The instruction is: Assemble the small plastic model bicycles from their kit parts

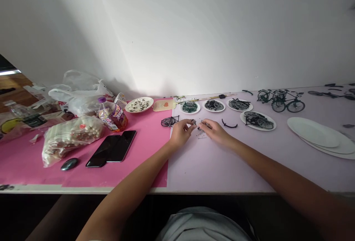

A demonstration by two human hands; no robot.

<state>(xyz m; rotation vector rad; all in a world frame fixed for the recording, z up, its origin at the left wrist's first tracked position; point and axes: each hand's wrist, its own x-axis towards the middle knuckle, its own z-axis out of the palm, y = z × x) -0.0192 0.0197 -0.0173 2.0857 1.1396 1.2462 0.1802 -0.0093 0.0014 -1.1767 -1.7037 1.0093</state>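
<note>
Over the lilac part of the table, my left hand [181, 133] is closed in a pinch on a small grey piece [193, 122], too small to name. Facing it a short way to the right, my right hand [215, 131] pinches a small dark part whose kind I cannot make out. Just below the fingertips lie some thin small pieces [202, 136]. To the left of my left hand rests a dark model bicycle part with a wheel [169, 121]. A curved black strip [229, 124] lies beyond my right hand.
White plates hold green frames [189, 107] and dark wheels [259, 119]. Model bicycles [288, 100] stand at the right, behind stacked white plates [316, 132]. On the pink side are phones [122, 146], a mouse [70, 164], a drink bottle [112, 115] and a filled plastic bag [72, 135].
</note>
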